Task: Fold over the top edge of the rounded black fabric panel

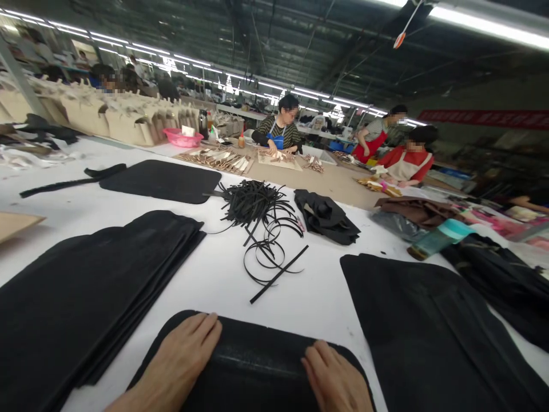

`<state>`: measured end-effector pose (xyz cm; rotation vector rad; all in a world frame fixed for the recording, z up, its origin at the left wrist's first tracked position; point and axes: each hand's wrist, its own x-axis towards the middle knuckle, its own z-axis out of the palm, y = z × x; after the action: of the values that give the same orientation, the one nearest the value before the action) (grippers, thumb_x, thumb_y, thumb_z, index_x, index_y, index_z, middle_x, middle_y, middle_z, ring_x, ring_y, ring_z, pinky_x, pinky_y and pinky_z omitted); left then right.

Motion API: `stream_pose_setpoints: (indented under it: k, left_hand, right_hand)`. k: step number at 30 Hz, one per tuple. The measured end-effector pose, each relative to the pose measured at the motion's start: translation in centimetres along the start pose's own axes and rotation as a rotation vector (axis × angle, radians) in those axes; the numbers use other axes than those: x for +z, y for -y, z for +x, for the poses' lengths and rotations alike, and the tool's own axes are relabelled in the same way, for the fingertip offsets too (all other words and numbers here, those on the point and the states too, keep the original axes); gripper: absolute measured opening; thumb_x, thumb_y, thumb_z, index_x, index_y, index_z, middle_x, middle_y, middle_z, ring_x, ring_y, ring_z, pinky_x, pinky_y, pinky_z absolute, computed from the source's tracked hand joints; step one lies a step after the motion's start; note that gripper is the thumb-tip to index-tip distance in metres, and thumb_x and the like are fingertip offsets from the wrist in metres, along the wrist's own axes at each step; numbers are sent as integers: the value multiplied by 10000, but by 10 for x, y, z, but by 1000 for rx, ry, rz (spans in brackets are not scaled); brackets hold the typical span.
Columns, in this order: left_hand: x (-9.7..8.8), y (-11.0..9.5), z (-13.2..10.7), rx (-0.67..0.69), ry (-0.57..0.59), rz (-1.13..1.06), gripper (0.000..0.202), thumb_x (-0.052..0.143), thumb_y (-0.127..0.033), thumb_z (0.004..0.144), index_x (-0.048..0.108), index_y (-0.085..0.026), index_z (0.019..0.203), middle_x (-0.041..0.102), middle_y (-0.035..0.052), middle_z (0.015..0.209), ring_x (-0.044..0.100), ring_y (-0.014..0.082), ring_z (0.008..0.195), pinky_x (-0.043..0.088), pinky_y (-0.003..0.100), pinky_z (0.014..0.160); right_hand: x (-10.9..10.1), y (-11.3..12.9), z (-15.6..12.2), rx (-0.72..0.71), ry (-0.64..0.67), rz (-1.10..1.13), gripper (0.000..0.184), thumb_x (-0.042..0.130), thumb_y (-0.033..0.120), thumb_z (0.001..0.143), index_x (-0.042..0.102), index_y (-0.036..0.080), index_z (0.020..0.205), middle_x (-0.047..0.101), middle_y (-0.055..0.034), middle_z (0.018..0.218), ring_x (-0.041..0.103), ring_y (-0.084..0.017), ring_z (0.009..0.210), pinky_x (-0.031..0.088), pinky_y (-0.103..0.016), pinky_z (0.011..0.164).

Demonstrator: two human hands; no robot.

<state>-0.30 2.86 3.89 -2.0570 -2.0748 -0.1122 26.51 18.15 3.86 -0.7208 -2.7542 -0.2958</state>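
Observation:
A black rounded fabric panel (257, 366) lies flat on the white table (214, 274) right in front of me. My left hand (180, 360) rests flat on its left part, fingers stretched out together. My right hand (334, 380) lies flat on its right part, fingers extended. Neither hand holds anything. A stack of black panels (86, 297) sits to the left, and another large black panel pile (429, 332) to the right. A tangle of thin black strips (261, 217) lies beyond the panel, mid-table.
Another black panel (163, 180) and a folded black cloth (326, 216) lie farther back. A teal bottle (437, 237) lies on its side at right. Three people work at tables behind; a pink basin (183, 138) and beige bags (124, 117) stand at the back left.

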Motion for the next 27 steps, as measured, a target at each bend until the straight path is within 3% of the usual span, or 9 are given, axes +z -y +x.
stream_pose_setpoints:
  k: [3,6,9,12,14,18,20,24,27]
  left_hand:
    - [-4,-14,54,156,83,-121,561,436,14,711,434,-151,1247,509,130,1282,512,269,1102,446,423,926]
    - [7,-22,90,181,159,-159,373,490,-24,723,525,-112,1084,607,141,1048,580,263,915,499,414,785]
    - [17,-24,102,144,168,-177,201,449,-11,753,565,-131,864,625,96,837,605,240,784,511,371,671]
    - [16,-24,98,73,130,-218,212,396,-36,814,551,-167,877,627,61,822,616,217,745,505,341,643]
    - [14,-24,92,41,94,-233,237,357,-57,849,549,-192,880,629,34,796,621,195,726,493,305,630]
    - [20,-13,80,-47,-73,-440,267,322,-171,895,562,-222,790,625,-7,695,610,153,632,445,238,582]
    - [22,-1,76,-183,-117,-632,303,321,-295,909,553,-227,725,601,-25,630,583,137,580,424,216,563]
    - [10,21,58,-517,-33,-918,357,358,-440,861,533,-223,637,487,-45,476,498,132,482,381,205,484]
    - [-3,25,39,-644,9,-1028,352,416,-484,816,560,-218,636,497,-43,468,503,139,484,374,210,463]
  right_hand:
    - [-9,25,43,62,41,105,150,471,126,838,510,242,751,573,5,721,563,-149,581,408,-236,525]
    - [-2,38,72,117,89,138,199,495,43,776,535,238,788,597,6,792,588,-150,638,425,-226,556]
    - [9,36,86,149,96,183,315,484,-11,719,560,236,900,623,-11,971,624,-151,726,452,-215,581]
    - [17,32,95,160,56,363,488,473,-21,714,520,229,1131,556,-47,1210,617,-158,923,473,-221,734]
    - [23,32,100,133,43,539,485,474,-6,744,515,234,1163,579,-29,1174,597,-140,965,445,-210,810]
    - [39,27,105,182,57,654,156,548,108,811,623,244,822,639,47,778,598,-115,761,415,-181,693]
    - [45,15,103,236,32,608,122,576,123,802,617,229,757,627,38,743,588,-121,729,395,-191,661]
    - [38,-19,81,281,11,547,138,515,137,835,597,220,761,602,16,768,571,-130,725,373,-206,650]
    - [25,-41,55,402,23,568,180,462,213,877,584,220,745,567,17,711,551,-130,675,370,-210,630]
